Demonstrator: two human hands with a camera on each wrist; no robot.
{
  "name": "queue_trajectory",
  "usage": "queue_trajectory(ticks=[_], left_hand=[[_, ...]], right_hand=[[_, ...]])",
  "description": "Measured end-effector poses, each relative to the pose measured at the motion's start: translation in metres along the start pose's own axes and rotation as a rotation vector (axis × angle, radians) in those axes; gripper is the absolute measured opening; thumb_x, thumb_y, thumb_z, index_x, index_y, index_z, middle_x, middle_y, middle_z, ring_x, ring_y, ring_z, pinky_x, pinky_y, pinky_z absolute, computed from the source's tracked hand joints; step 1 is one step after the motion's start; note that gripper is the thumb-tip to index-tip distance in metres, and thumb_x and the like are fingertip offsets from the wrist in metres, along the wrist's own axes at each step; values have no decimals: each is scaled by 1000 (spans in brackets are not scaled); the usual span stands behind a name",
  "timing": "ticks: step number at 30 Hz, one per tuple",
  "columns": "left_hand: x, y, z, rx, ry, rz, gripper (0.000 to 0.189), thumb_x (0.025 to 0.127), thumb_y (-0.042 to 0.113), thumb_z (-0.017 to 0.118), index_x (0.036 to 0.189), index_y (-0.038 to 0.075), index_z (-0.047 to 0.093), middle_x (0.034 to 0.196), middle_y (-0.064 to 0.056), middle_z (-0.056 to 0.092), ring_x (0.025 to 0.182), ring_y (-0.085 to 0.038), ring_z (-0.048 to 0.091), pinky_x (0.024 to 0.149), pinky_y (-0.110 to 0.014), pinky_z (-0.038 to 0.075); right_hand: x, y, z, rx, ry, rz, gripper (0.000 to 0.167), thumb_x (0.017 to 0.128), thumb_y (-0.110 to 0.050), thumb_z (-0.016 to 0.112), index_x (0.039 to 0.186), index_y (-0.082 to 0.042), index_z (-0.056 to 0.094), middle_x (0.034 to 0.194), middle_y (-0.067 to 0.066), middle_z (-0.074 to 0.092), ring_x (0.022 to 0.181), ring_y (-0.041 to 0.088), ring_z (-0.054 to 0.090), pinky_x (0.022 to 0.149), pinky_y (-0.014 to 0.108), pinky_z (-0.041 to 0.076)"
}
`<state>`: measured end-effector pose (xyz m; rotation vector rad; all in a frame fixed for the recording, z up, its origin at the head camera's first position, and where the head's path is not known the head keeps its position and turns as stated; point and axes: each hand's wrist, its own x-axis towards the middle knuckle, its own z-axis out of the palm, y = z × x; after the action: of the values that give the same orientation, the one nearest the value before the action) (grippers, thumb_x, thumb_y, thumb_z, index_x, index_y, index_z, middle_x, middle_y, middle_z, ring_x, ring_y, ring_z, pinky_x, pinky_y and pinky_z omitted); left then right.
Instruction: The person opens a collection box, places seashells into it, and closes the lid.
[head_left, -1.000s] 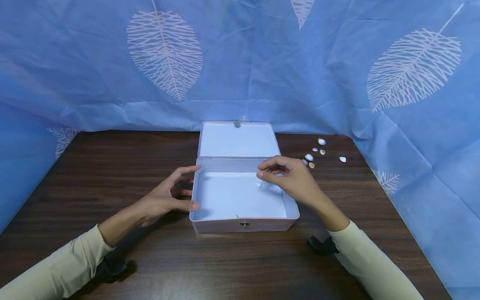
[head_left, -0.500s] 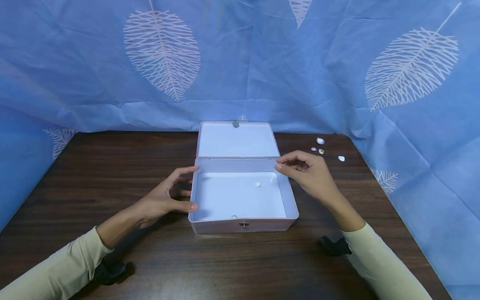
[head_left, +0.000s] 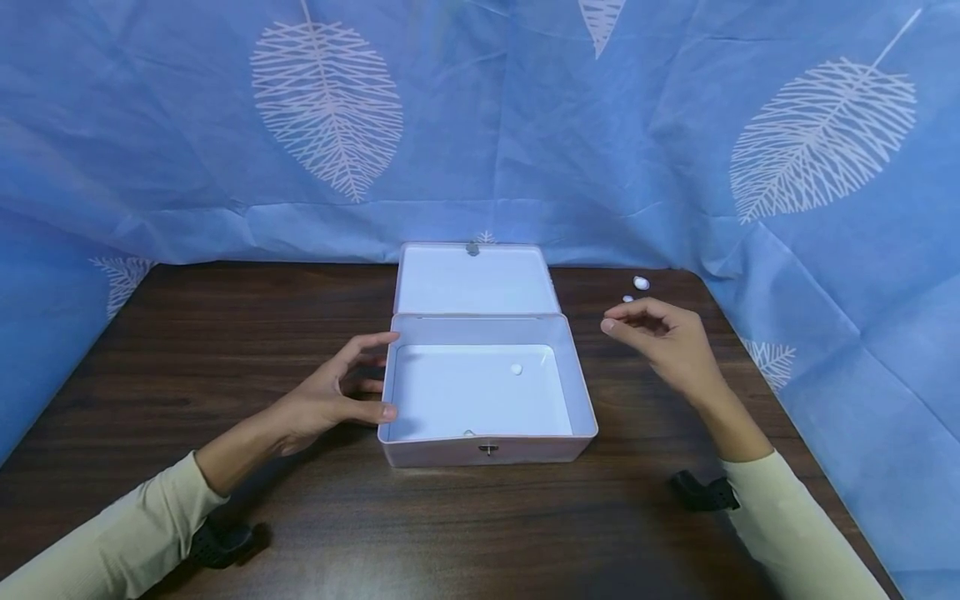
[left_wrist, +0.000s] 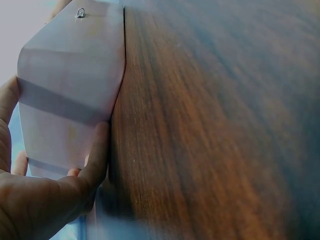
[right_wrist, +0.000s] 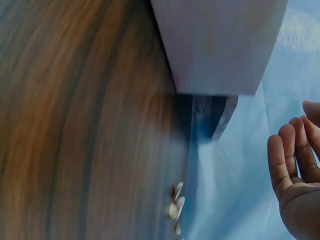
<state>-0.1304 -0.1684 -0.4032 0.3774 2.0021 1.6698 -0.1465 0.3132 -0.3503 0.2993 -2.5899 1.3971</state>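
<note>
From my feed, main risk: R hand (head_left: 675, 346) brushes the tiny shells (head_left: 641, 283) at far right of the surface (head_left: 495, 533) & scatters them; prob. cause, a sloppy low approach. Its fingers: narrow thumb-forefinger gap, nothing held that I can see. L hand (head_left: 322, 404) has fingers spread wide on the box's (head_left: 435, 452) left side; if that contact slips or pushes, box could skid. Box sits mid-surface: pale pinkish, white inside, lid (head_left: 477, 279) back, one shell (head_left: 517, 369) inside, far-right of centre. Loose shells look whitish, approx. oval; R wrist view blurs them.
</note>
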Motion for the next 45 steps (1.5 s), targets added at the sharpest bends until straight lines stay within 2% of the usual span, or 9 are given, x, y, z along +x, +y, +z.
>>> queue_trajectory(ticks=[4, 9, 13, 19, 27, 32, 40, 45], left_hand=[[1, 0, 0, -4, -2, 4, 106, 95, 24, 93, 179, 29, 27, 178, -25, 24, 153, -55, 44, 110, -51, 59], [0, 0, 0, -4, 3, 4, 106, 95, 24, 93, 179, 28, 28, 178, -25, 25, 153, -55, 45, 109, -50, 59], [0, -1, 0, -6, 1, 9, 106, 96, 24, 93, 179, 28, 27, 177, -25, 25, 152, -55, 45, 109, -50, 59], [0, -2, 0, -5, 0, 9, 106, 95, 24, 93, 179, 29, 28, 178, -25, 24, 153, -55, 44, 110, -51, 59], [1, -3, -1, -3, -5, 19, 107, 95, 26, 94, 179, 28, 28, 177, -25, 25, 153, -56, 44, 109, -52, 59], [1, -3, -1, -5, -7, 19, 107, 95, 25, 94, 179, 28, 27, 178, -25, 24, 153, -56, 43, 109, -52, 59], [1, -3, -2, 11, -6, 20, 108, 94, 26, 94, 178, 27, 27, 176, -26, 26, 152, -55, 43, 110, -53, 59], [2, -2, -2, 12, -11, 25, 108, 94, 27, 94, 178, 27, 26, 176, -26, 25, 152, -56, 43, 110, -53, 59]], right_hand=[[2, 12, -10, 3, 21, 16, 27, 106, -22, 83, 125, -2, 82, 112, -21, 81, 97, -1, 76, 79, 17, 58], [4, 22, -17, -22, 52, 25, 28, 107, -23, 81, 123, 0, 82, 106, -20, 82, 90, -1, 75, 77, 16, 57], [5, 29, -21, -42, 55, 56, 31, 106, -24, 82, 125, 1, 81, 106, -26, 80, 90, -1, 74, 75, 16, 56], [8, 44, -33, -41, 55, 93, 29, 106, -25, 82, 126, -3, 81, 110, -33, 77, 92, -6, 76, 82, 12, 58], [13, 64, -51, 35, 66, 147, 23, 108, -22, 80, 125, -7, 82, 100, -27, 81, 90, 0, 79, 83, 15, 62], [13, 69, -62, 9, 38, 225, 30, 109, -32, 79, 130, -9, 80, 100, -29, 81, 92, -1, 79, 85, 13, 61], [14, 81, -76, -46, -7, 293, 35, 110, -40, 77, 133, -13, 77, 102, -37, 76, 94, -4, 78, 85, 11, 59], [16, 92, -86, -17, -14, 329, 39, 110, -39, 76, 138, -11, 76, 103, -35, 77, 96, -3, 78, 87, 14, 61]])
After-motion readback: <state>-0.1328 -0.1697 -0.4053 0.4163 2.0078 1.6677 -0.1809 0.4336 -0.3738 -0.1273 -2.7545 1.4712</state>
